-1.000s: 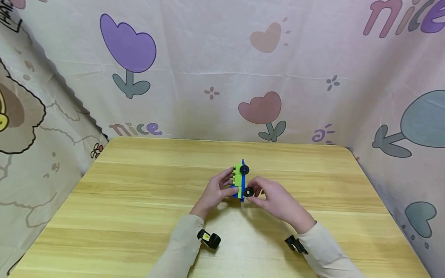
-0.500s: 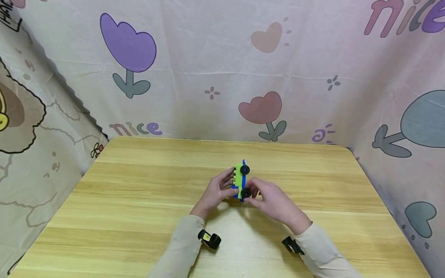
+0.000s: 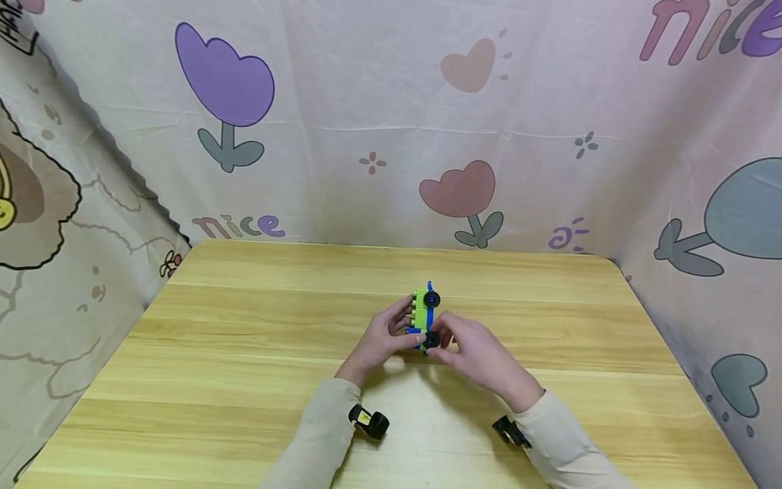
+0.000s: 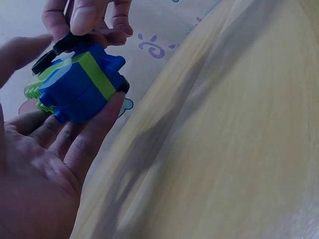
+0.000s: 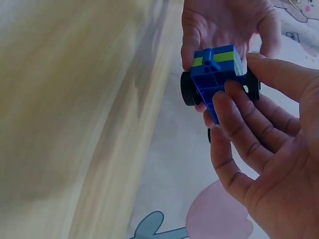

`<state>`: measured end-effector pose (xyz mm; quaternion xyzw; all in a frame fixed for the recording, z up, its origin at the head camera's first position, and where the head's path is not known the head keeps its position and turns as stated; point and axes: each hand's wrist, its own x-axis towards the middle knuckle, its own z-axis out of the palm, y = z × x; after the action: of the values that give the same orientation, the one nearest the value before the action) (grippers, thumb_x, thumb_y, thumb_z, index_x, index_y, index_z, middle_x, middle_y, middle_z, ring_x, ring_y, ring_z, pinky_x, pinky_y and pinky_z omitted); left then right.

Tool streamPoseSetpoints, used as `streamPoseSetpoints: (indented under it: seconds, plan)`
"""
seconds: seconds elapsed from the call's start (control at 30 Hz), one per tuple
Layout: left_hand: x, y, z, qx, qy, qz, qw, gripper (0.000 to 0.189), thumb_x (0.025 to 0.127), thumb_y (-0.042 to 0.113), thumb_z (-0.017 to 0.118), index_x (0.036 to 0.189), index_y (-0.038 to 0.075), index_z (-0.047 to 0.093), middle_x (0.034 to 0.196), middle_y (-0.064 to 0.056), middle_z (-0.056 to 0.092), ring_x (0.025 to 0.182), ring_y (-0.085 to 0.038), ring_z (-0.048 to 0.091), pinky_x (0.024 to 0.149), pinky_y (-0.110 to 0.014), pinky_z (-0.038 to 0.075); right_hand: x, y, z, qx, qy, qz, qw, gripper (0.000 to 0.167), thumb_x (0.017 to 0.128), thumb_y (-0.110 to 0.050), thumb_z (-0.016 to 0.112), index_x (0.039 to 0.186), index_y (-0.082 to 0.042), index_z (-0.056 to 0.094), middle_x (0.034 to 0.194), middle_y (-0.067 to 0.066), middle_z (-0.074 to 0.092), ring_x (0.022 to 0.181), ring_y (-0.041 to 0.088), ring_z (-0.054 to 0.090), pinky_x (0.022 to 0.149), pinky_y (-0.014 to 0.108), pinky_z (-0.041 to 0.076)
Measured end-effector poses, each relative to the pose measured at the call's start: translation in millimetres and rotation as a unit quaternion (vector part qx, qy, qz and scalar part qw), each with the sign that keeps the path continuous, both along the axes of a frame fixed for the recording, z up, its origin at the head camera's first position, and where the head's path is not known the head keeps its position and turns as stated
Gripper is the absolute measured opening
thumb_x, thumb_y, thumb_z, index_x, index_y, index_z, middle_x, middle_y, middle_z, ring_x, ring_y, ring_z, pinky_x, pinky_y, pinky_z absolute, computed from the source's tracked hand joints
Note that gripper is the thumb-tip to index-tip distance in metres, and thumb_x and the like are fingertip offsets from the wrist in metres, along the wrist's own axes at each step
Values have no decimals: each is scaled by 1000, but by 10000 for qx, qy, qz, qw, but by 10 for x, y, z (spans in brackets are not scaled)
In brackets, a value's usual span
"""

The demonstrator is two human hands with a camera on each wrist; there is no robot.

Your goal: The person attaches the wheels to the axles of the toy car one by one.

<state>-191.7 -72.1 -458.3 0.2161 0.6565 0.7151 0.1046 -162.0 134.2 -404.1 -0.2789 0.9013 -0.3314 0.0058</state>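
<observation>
A blue and lime-green toy car [image 3: 421, 309] of building blocks is held up on its end over the table, its studs facing left. My left hand [image 3: 383, 337] grips it from the left, fingers behind and thumb across the front. With thumb and fingers, my right hand [image 3: 482, 353] pinches a black wheel [image 3: 431, 339] against the car's lower right side. Another black wheel [image 3: 432, 299] sits higher on that same side. In the right wrist view, a wheel [image 5: 188, 88] shows on the opposite side of the blue underside. The left palm [image 4: 45, 169] lies below the car in the left wrist view.
The wooden table [image 3: 244, 326] spreads out under both forearms. Printed cloth [image 3: 342, 88] hangs behind it and along both sides. Black wrist devices [image 3: 369, 422] are strapped over the light sleeves.
The wheel in my right hand has moved left, from just beside the car to up against its side. My right hand has shifted slightly left with it; the left hand hardly moves.
</observation>
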Motion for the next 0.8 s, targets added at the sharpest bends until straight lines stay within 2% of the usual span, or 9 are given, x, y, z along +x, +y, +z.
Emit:
streamPoseSetpoints:
  seconds: [0.2,0.4,0.5,0.63,0.8]
  plan:
    - [1,-10,32,-30,-184,85,9998,78,87,2,70,152,-2,28,138,-21,49,121,-32,53,105,-39,40,-21,41,-31,-634,-459,72,9969,16,96,-22,66,109,-14,60,94,-10,63,86,8,60,76,36,53]
    - [1,-17,44,85,-189,91,9997,77,88,4,71,152,0,29,139,-18,49,121,-31,52,105,-36,40,-44,66,-51,-942,-948,93,9910,19,102,-23,57,110,-7,63,97,-3,66,88,17,64,75,32,53]
    - [7,-13,47,127,-252,73,9996,78,87,4,72,152,1,29,140,-17,49,122,-30,52,104,-35,41,-52,65,-65,-1209,-1354,106,9833,19,101,-20,57,110,-6,65,99,2,66,90,23,65,76,33,55]
    - [16,-6,50,127,-347,48,9993,79,87,3,72,153,2,29,143,-16,47,124,-30,52,103,-35,42,-61,60,-96,-1699,-1863,136,9676,17,101,-14,57,109,-1,64,101,8,65,93,27,65,81,40,56]
    - [30,-1,64,147,-444,-5,9989,79,88,3,71,154,3,27,144,-17,45,128,-31,49,100,-34,44,-57,51,-113,-2172,-2175,175,9514,20,100,-10,57,110,6,61,100,14,64,91,38,63,79,45,56]
